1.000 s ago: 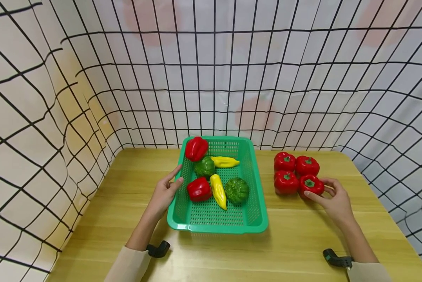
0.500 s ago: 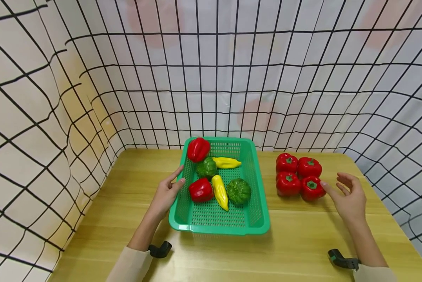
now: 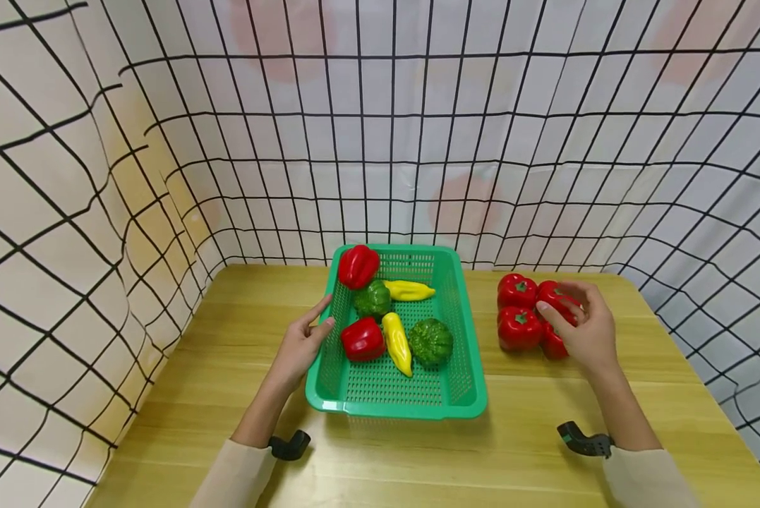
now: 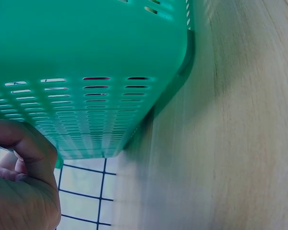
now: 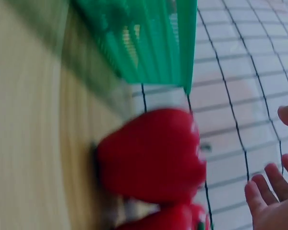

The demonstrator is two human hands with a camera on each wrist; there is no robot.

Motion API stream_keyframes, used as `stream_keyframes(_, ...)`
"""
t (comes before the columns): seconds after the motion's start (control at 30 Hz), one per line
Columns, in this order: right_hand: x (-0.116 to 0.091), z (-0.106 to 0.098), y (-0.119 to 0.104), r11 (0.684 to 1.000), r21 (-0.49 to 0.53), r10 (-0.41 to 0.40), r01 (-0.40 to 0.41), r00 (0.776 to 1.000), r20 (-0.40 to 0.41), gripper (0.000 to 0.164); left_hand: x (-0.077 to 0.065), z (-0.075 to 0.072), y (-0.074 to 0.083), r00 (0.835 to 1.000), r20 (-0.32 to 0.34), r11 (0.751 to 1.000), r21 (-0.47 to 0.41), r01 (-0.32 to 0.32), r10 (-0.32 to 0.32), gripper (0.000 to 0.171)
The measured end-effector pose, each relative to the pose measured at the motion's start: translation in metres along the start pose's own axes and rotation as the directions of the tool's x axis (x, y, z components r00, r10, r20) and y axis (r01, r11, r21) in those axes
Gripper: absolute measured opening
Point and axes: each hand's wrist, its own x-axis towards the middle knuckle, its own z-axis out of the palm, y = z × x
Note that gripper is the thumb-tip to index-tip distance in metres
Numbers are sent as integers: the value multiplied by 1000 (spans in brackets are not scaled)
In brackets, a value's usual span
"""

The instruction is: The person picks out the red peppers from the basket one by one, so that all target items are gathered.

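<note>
My left hand [image 3: 298,349] holds the left side of a green perforated basket [image 3: 399,410], thumb at the rim. Bent fingers [image 4: 36,148] show beside the basket wall in the left wrist view. To the right, several red bell peppers stand stem-up in a tight cluster. My right hand [image 3: 590,335] hovers above the right-hand pair, thumb and fingers apart. It partly hides the back right bell pepper [image 3: 547,291] and the front right bell pepper [image 3: 552,344]. In the right wrist view, the spread right hand [image 5: 276,196] is apart from a large bell pepper [image 5: 151,155].
Inside the basket lie two red bell peppers [image 3: 358,267], two yellow peppers [image 3: 397,344] and two round dark-green ribbed vegetables [image 3: 431,342]. The wooden table [image 3: 240,317] is bordered at the back and sides by a white sheet with a black grid [image 3: 380,141].
My right hand left the front right bell pepper, drew back to the right, then moved forward and left over the back right one. The left hand stayed at the basket.
</note>
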Motion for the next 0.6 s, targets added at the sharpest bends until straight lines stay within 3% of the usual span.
stream_keyframes(0.1, 4, 15, -9, 994, 99, -58, 48, 992, 108, 54, 0, 0, -1, 1000, -2, 1000, 3, -1, 1, 49)
stream_keyframes(0.27, 8, 42, -26, 972, 231, -109, 48, 959, 260, 54, 0, -1, 0, 1000, -6, 1000, 13, -4, 4, 49)
stream_keyframes(0.6, 15, 90, -52, 974, 216, -162, 70, 880, 446, 51, 1, 0, -1, 1000, -6, 1000, 21, -5, 5, 51)
